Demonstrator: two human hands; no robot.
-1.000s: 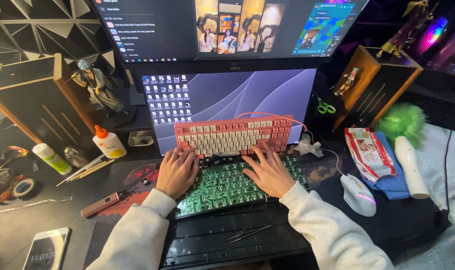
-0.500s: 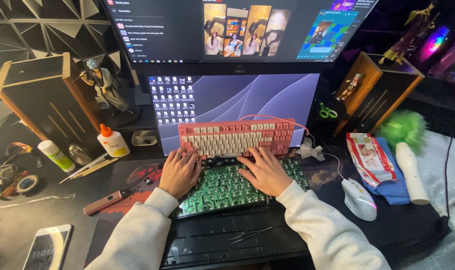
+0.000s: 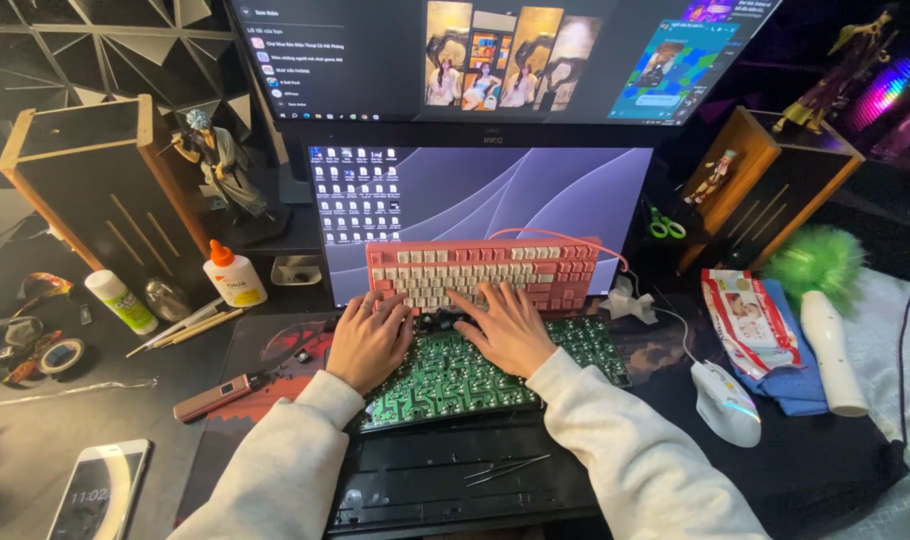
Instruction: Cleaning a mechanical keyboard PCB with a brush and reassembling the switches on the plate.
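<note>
both hands, left and right, rest flat with fingers spread on the green circuit board, gripping nothing; it lies on the bench before the pink keyboard. the board looks light, stiff, fragile: best held by its edges.

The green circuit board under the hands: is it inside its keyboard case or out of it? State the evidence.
Out. The green circuit board lies bare under both hands, and the empty black case sits separately in front of it.

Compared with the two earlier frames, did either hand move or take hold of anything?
Barely. Both the left hand and right hand stay on the green circuit board just below the pink keyboard. Nothing picked up or released; the mouse and glue bottle are unmoved.
</note>
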